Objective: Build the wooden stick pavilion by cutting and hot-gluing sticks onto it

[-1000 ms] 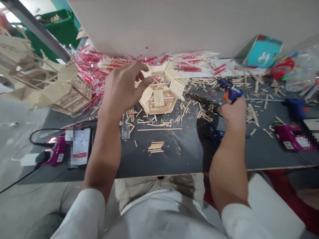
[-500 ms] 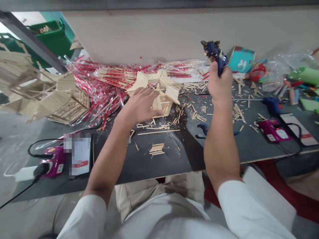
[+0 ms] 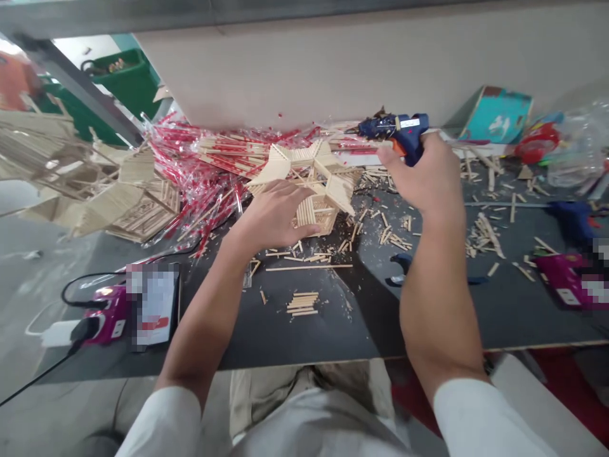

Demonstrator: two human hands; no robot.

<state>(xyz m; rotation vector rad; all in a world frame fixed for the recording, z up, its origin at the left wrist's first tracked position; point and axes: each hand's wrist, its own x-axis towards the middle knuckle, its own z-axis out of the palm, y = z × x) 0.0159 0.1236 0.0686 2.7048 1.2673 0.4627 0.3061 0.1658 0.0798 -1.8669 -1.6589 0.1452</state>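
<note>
My right hand (image 3: 431, 174) grips a dark blue hot glue gun (image 3: 404, 133) by its handle, held above the back of the table with the nozzle pointing left. Dried glue and wood bits cling to the barrel. Below and to the left of it lies a star-shaped model (image 3: 340, 187) made of thin wooden sticks. My left hand (image 3: 276, 212) rests over the model's left side, fingers stretched out and thumb apart along its front. Part of the model is hidden under this hand. Short cut sticks (image 3: 303, 303) lie in a row in front.
A bigger stick structure (image 3: 109, 190) stands at the left. Red-and-wood sticks in plastic (image 3: 190, 152) line the back. Purple power boxes (image 3: 109, 311) sit at both sides, one beside a phone-like slab (image 3: 159, 304). Another glue gun (image 3: 573, 219) lies right, near a teal box (image 3: 497, 117).
My right hand has lowered and turned the glue gun, so its nozzle now points left instead of up. My left hand stays on the model. The whole view has shifted slightly.
</note>
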